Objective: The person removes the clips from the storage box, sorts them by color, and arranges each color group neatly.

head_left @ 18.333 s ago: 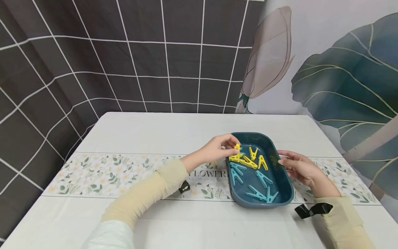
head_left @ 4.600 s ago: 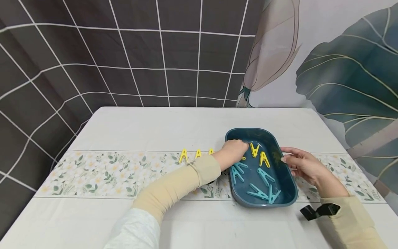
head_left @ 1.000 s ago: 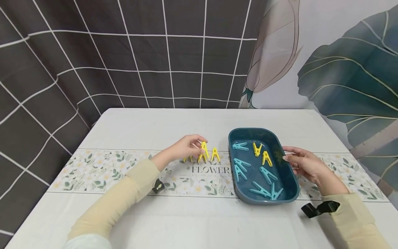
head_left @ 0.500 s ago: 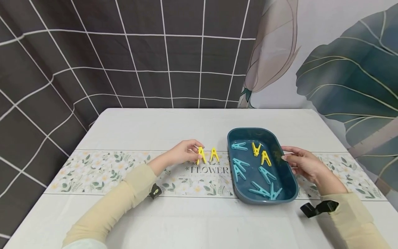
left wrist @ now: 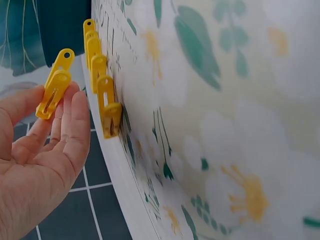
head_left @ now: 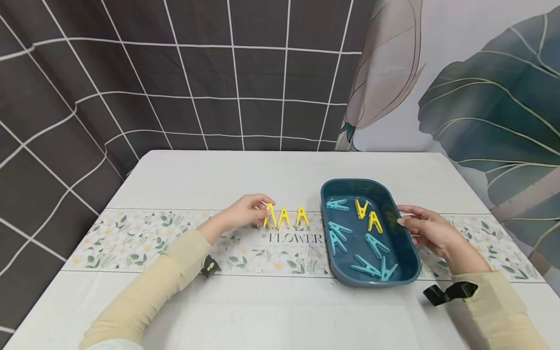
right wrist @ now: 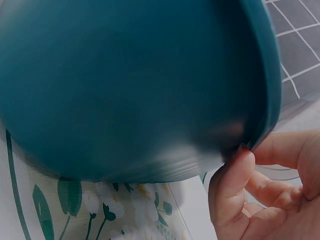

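The left hand (head_left: pixel 242 213) pinches a yellow clip (left wrist: pixel 58 85) between its thumb and fingers. The left wrist view shows this clip apart from the row clips (head_left: pixel 301 211) just beside it. What matters is how it sits by the row: it is at the left end, narrow end up and legs down in the head view, the same way as the others. The row runs side to side on the worktop (head_left: pixel 218 184), and the left hand is nearer to it. To the right is the tray (head_left: pixel 372 283), with two tray clips (head_left: pixel 373 217) that are yellow and six blue clips (head_left: pixel 337 205). The right hand (head_left: pixel 430 234) touches its right edge; I can't tell if it grips.
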`<act>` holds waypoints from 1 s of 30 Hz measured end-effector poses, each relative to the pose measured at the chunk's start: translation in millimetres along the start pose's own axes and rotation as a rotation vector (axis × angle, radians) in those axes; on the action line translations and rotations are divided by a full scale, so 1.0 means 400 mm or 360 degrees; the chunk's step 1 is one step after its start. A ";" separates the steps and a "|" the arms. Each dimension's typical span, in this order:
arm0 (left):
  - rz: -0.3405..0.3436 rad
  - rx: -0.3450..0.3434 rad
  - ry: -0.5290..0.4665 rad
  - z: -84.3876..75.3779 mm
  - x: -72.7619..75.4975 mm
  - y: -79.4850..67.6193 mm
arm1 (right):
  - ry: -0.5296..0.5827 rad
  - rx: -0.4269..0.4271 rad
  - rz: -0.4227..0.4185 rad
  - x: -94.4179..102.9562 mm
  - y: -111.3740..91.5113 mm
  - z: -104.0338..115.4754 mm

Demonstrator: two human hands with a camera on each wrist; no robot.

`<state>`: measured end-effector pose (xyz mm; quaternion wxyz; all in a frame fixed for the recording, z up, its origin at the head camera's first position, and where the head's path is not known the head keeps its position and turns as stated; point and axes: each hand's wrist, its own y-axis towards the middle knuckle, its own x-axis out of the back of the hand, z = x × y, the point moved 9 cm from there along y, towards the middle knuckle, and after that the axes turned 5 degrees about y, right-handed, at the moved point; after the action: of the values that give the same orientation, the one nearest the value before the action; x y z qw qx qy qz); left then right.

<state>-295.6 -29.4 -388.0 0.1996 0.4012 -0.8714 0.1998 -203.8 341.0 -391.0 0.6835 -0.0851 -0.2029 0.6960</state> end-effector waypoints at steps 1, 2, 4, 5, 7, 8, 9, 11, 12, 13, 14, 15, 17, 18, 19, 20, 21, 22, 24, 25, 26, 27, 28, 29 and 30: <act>-0.0004 -0.0001 0.0006 0.002 0.004 -0.002 | 0.0003 0.0000 0.0000 0.000 -0.001 0.000; -0.0008 -0.0005 0.0014 0.003 0.008 -0.004 | 0.0004 0.0001 -0.0001 0.000 -0.001 0.000; -0.0015 -0.0010 0.0018 0.007 0.016 -0.007 | 0.0010 -0.0001 -0.0002 0.001 -0.002 -0.001; -0.0019 -0.0010 0.0026 0.010 0.020 -0.009 | 0.0012 -0.0003 -0.0003 0.001 -0.002 -0.001; -0.0033 -0.0013 0.0052 0.015 0.028 -0.013 | 0.0013 -0.0006 -0.0003 0.001 -0.003 -0.001; -0.0040 -0.0014 0.0061 0.019 0.032 -0.014 | 0.0012 -0.0007 -0.0002 0.000 -0.003 -0.001; -0.0046 -0.0011 0.0066 0.023 0.035 -0.015 | 0.0011 -0.0008 -0.0001 0.000 -0.003 0.000; -0.0056 0.0007 0.0090 0.031 0.041 -0.018 | 0.0005 -0.0009 -0.0001 0.000 -0.003 0.000; -0.0062 0.0016 0.0105 0.035 0.044 -0.020 | 0.0001 -0.0009 0.0000 0.000 -0.003 0.000; -0.0067 0.0031 0.0119 0.038 0.047 -0.022 | -0.0003 -0.0008 0.0002 -0.001 -0.003 0.001; -0.0070 0.0046 0.0133 0.043 0.050 -0.023 | -0.0005 -0.0008 0.0003 -0.001 -0.003 0.001; -0.0074 0.0062 0.0151 0.045 0.054 -0.026 | -0.0008 -0.0008 0.0004 -0.001 -0.003 0.001; -0.0085 0.0083 0.0185 0.049 0.061 -0.031 | -0.0011 -0.0010 0.0005 -0.001 -0.003 0.000; -0.0090 0.0090 0.0194 0.050 0.064 -0.034 | -0.0013 -0.0010 0.0006 -0.001 -0.003 0.000; -0.0096 0.0094 0.0198 0.052 0.067 -0.035 | -0.0014 -0.0011 0.0007 -0.001 -0.003 -0.001; -0.0100 0.0092 0.0195 0.054 0.070 -0.036 | -0.0016 -0.0013 0.0007 0.000 -0.002 -0.001; -0.0106 0.0094 0.0195 0.055 0.073 -0.036 | -0.0021 -0.0012 0.0007 0.000 -0.002 -0.002; -0.0112 0.0100 0.0193 0.057 0.076 -0.037 | -0.0023 -0.0013 0.0009 0.000 -0.002 -0.003; -0.0125 0.0118 0.0179 0.064 0.081 -0.037 | -0.0027 -0.0011 0.0013 0.000 -0.001 -0.003; -0.0131 0.0132 0.0171 0.068 0.083 -0.037 | -0.0028 -0.0009 0.0016 0.000 0.000 -0.003; -0.0137 0.0151 0.0160 0.072 0.086 -0.039 | -0.0027 -0.0006 0.0018 -0.001 0.000 -0.003; -0.0145 0.0169 0.0147 0.077 0.088 -0.040 | -0.0024 0.0000 0.0024 -0.001 0.000 -0.002; -0.0150 0.0183 0.0133 0.082 0.090 -0.040 | -0.0017 0.0006 0.0030 -0.002 0.000 -0.001; -0.0155 0.0197 0.0122 0.087 0.091 -0.041 | -0.0011 0.0014 0.0034 -0.002 0.000 0.000; -0.0157 0.0206 0.0121 0.091 0.093 -0.041 | -0.0005 0.0020 0.0037 -0.001 -0.001 0.001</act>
<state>-311.9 -80.8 -396.6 0.2158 0.4478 -0.8277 0.2605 -203.8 340.4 -390.7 0.6756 -0.0821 -0.1986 0.7053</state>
